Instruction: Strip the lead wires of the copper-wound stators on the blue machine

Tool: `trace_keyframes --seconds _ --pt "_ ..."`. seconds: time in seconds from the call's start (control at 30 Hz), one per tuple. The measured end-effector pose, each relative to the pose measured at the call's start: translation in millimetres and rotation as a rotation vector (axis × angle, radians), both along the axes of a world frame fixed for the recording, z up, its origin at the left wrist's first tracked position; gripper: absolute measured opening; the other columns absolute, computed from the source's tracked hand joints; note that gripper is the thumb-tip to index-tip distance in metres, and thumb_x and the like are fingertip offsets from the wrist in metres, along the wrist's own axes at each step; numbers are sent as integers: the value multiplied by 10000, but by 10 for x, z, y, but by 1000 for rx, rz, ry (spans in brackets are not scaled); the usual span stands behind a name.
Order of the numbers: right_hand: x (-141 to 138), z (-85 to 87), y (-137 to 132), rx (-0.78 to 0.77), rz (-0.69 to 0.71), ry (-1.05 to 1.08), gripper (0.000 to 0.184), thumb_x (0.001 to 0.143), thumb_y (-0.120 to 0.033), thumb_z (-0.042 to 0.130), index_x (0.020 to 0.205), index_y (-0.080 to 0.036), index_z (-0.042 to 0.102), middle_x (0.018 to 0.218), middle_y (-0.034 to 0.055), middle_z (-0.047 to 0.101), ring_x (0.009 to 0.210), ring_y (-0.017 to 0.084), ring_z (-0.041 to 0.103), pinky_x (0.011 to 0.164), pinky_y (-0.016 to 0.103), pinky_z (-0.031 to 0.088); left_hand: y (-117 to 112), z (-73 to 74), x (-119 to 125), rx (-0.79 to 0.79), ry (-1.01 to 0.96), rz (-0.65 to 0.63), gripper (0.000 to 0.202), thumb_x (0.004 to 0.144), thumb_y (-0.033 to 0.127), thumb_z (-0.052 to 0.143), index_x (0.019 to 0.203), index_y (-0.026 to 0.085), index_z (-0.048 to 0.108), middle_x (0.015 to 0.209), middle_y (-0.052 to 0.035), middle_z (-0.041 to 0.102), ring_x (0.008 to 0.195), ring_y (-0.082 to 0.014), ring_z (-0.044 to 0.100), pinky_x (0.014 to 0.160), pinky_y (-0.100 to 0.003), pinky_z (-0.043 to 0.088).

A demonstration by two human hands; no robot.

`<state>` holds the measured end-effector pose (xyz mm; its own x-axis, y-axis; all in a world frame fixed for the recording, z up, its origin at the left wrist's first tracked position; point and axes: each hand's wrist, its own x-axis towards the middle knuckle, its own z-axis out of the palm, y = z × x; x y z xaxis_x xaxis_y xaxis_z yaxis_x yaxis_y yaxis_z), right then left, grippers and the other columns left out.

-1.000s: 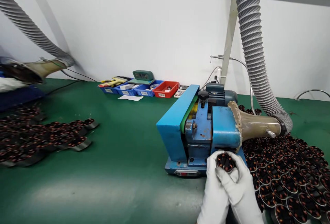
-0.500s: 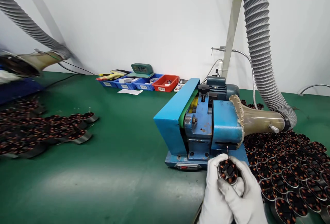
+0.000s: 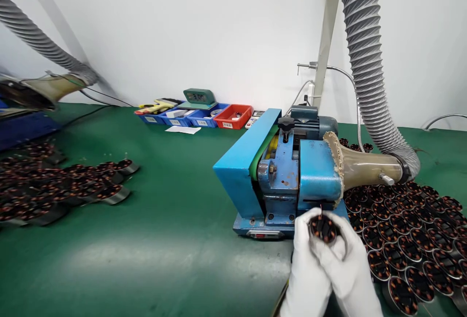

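Both my hands wear white gloves and hold one round motor stator (image 3: 323,229) between them, its black face with copper windings turned up toward me. My left hand (image 3: 303,258) wraps its left side. On the right side my right hand (image 3: 348,263) closes around it, thumb across the near edge. A thin wire sticks up from the stator's far rim. Just beyond my fingers stands the blue belt machine (image 3: 282,181), and the stator is close to the slot in its blue cover (image 3: 319,168). I cannot tell whether they touch.
Many similar stators (image 3: 408,239) stand at the right, and another group (image 3: 73,181) at the left. A tan suction nozzle (image 3: 368,166) joins a grey hose (image 3: 365,54). A red bin (image 3: 233,116), blue bins (image 3: 175,118) and a clock (image 3: 199,96) line the back of the green table (image 3: 153,229).
My hands have moved slightly up and forward with the stator, closer to the machine's cover. The stator's face has tilted a little. The camera view has shifted slightly.
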<state>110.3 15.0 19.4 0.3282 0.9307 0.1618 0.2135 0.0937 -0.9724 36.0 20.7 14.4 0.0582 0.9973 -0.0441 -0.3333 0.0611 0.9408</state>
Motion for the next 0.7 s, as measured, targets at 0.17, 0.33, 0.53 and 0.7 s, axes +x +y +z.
trace_keyframes --seconds 0.17,0.33,0.53,0.7 --pt "36 -223 -321 42 85 172 489 643 -355 787 1100 -217 682 1114 131 692 988 310 674 842 395 562 -193 13 -354 81 216 -174 614 689 68 630 1247 286 501 1296 -58 539 1273 -285 463 1090 -403 356" --pt "265 -70 -425 245 288 2 337 720 -340 765 1053 -295 727 977 84 655 918 268 662 746 344 578 -260 76 -587 85 242 -379 656 682 57 642 1266 318 497 1356 -51 478 1227 -278 477 999 -383 417" --pt "265 163 -438 132 386 214 106 763 -387 734 794 -301 785 673 18 665 604 150 607 556 229 484 -358 132 -413 -380 -189 -461 585 574 33 689 1074 252 478 687 89 555 497 -42 440 484 -165 335" --pt "267 290 -415 -79 265 940 190 713 -443 763 688 -256 738 553 -28 583 431 75 485 397 168 384 -362 26 -394 -414 -226 -503 452 557 260 798 945 207 572 625 44 579 502 -101 549 506 -208 407"
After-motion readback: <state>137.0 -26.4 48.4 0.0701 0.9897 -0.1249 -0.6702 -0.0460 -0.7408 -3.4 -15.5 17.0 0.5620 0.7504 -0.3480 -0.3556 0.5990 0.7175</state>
